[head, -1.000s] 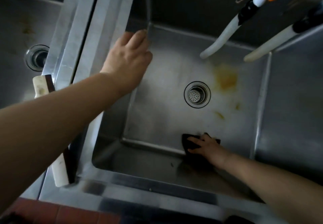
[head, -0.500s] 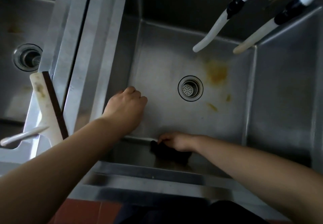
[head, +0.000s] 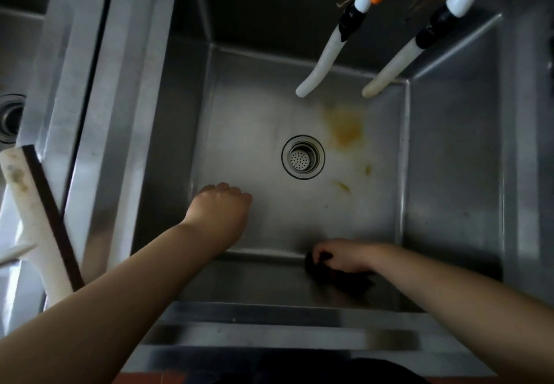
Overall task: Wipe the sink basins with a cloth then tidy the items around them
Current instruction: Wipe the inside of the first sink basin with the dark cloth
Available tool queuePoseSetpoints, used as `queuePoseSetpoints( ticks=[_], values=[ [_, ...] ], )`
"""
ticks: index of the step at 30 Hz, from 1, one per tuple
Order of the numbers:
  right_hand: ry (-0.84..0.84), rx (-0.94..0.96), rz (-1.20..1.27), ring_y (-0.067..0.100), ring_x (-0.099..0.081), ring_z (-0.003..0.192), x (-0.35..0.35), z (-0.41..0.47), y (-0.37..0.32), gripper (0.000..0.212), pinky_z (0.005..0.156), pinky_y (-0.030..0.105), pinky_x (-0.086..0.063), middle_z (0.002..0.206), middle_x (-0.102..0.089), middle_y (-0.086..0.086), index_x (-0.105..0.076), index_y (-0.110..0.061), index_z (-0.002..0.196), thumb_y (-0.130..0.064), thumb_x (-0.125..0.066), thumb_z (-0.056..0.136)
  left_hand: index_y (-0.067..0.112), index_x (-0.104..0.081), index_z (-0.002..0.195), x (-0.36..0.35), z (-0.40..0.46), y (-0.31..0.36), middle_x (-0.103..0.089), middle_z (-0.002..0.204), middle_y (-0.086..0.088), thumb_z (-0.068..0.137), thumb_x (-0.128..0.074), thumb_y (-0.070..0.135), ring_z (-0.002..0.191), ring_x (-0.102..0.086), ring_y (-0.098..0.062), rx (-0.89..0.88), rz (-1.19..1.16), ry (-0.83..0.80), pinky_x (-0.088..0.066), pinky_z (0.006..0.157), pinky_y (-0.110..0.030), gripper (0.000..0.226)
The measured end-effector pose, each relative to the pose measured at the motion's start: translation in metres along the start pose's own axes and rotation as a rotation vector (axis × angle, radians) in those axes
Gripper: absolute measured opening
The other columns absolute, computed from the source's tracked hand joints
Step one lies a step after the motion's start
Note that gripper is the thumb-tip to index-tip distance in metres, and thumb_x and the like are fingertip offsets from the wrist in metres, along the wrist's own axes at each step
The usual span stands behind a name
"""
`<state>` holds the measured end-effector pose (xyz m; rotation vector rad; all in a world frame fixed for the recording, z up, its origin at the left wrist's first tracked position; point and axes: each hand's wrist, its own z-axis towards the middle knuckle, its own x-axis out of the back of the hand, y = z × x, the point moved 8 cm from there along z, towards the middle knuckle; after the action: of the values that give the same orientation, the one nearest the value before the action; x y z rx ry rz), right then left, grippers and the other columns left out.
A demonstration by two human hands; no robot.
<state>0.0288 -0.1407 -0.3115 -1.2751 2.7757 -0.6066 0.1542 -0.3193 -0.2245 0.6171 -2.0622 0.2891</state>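
- Cloth [head: 335, 275]: dark, bunched, lying at the near edge of the basin floor, on my side of the drain [head: 303, 156] and a little right of it, where floor meets front wall.
- Right hand [head: 344, 256]: fingers curled over the cloth, gripping it and pressing it down into that near seam.
- Left hand [head: 221, 212]: inside the basin, near-left of the drain, fingers curled under; I see nothing in it, though the fingertips are hidden from me, so I read it as idle.
- Sink basin [head: 449, 173]: steel; yellow-brown stain [head: 344, 127] just beyond the drain to the right, smaller flecks near-right of it.
- Two white hoses [head: 317, 63] hanging over the far side, beyond the drain.
- White squeegee [head: 36, 227] on the divider, well left of the drain.
- Step in hand, as I judge it: wiping this basin, near edge only.
- Next move calls for sweeping the cloth away from me, past the drain, onto the stain with firm pressure.
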Motion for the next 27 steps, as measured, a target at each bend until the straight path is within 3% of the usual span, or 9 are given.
queuePoseSetpoints(
  ticks=[5,9,11,13,15,16,20,23,27],
  values=[
    [0.305,-0.092,-0.198,0.026,-0.054,0.104,0.040,-0.015,0.071,0.018,0.086,0.029,-0.042,0.113,-0.059,0.006,-0.061,-0.024,0.101,-0.014,-0.052,0.089,0.016,-0.053,0.111,-0.011,0.022,0.020,-0.058,0.112,-0.005,0.092,-0.042,0.017,0.102,-0.054,-0.024,-0.020,0.015,-0.085,-0.039,0.080,-0.031,0.022],
    [0.624,0.211,-0.430,0.028,-0.057,0.104,0.065,-0.017,0.044,0.022,0.086,0.035,-0.048,0.123,-0.062,0.003,-0.069,-0.023,0.103,-0.025,-0.053,0.088,0.014,-0.052,0.118,-0.023,0.044,0.042,-0.054,0.119,-0.007,0.093,-0.043,0.018,0.110,-0.051,-0.026,-0.015,0.020,-0.183,-0.039,0.085,-0.034,0.027],
    [0.535,0.323,-0.523,0.035,-0.059,0.109,0.049,0.000,0.032,0.042,0.088,0.042,-0.049,0.131,-0.057,0.008,-0.068,-0.026,0.111,-0.039,-0.037,0.085,0.013,-0.051,0.119,-0.028,0.056,0.052,-0.053,0.121,-0.008,0.092,-0.045,0.018,0.111,-0.050,-0.026,0.012,-0.012,-0.215,-0.039,0.087,-0.034,0.028],
    [0.363,0.322,-0.697,0.035,-0.017,0.142,0.021,0.027,0.035,0.061,0.110,0.053,-0.021,0.157,-0.014,0.004,-0.036,-0.032,0.143,-0.051,-0.020,0.087,0.012,-0.049,0.120,-0.033,0.068,0.060,-0.050,0.122,-0.008,0.090,-0.046,0.015,0.112,-0.049,-0.027,0.068,-0.056,-0.235,-0.040,0.088,-0.034,0.030],
    [0.352,0.296,-0.757,0.029,0.024,0.140,0.015,0.044,0.044,0.063,0.111,0.054,0.013,0.152,0.022,-0.003,-0.001,-0.035,0.149,-0.054,-0.021,0.093,0.011,-0.046,0.122,-0.037,0.078,0.066,-0.047,0.125,-0.009,0.089,-0.046,0.013,0.114,-0.048,-0.028,0.136,-0.089,-0.239,-0.040,0.089,-0.036,0.033],
    [0.401,0.294,-0.757,0.029,0.026,0.139,0.022,0.049,0.046,0.064,0.110,0.056,0.016,0.152,0.023,-0.003,0.002,-0.035,0.148,-0.052,-0.026,0.094,0.011,-0.044,0.125,-0.040,0.083,0.069,-0.045,0.128,-0.010,0.089,-0.045,0.013,0.116,-0.046,-0.028,0.165,-0.098,-0.237,-0.040,0.090,-0.037,0.036],
    [0.564,0.178,-0.685,0.032,-0.011,0.143,0.077,0.062,0.059,0.064,0.108,0.066,-0.013,0.154,-0.022,0.003,-0.025,-0.034,0.145,-0.053,-0.031,0.084,0.007,-0.023,0.142,-0.051,0.099,0.079,-0.024,0.149,-0.015,0.090,-0.047,0.016,0.132,-0.033,-0.031,0.251,-0.116,-0.244,-0.034,0.103,-0.044,0.058],
    [0.649,0.160,-0.700,0.026,0.028,0.136,0.119,0.070,0.069,0.064,0.107,0.058,0.014,0.149,0.025,-0.003,0.004,-0.039,0.147,-0.051,-0.031,0.095,0.007,-0.007,0.149,-0.057,0.110,0.086,-0.003,0.156,-0.016,0.092,-0.049,0.018,0.143,-0.011,-0.035,0.294,-0.104,-0.254,-0.023,0.111,-0.054,0.072],
    [0.687,0.028,-0.604,0.024,0.033,0.137,0.171,0.073,0.083,0.064,0.108,0.054,0.020,0.148,0.035,-0.005,0.015,-0.040,0.145,-0.052,-0.025,0.097,0.006,0.003,0.149,-0.058,0.118,0.097,0.006,0.156,-0.018,0.090,-0.053,0.019,0.144,0.000,-0.038,0.314,-0.086,-0.256,-0.016,0.112,-0.060,0.082]
  ],
)
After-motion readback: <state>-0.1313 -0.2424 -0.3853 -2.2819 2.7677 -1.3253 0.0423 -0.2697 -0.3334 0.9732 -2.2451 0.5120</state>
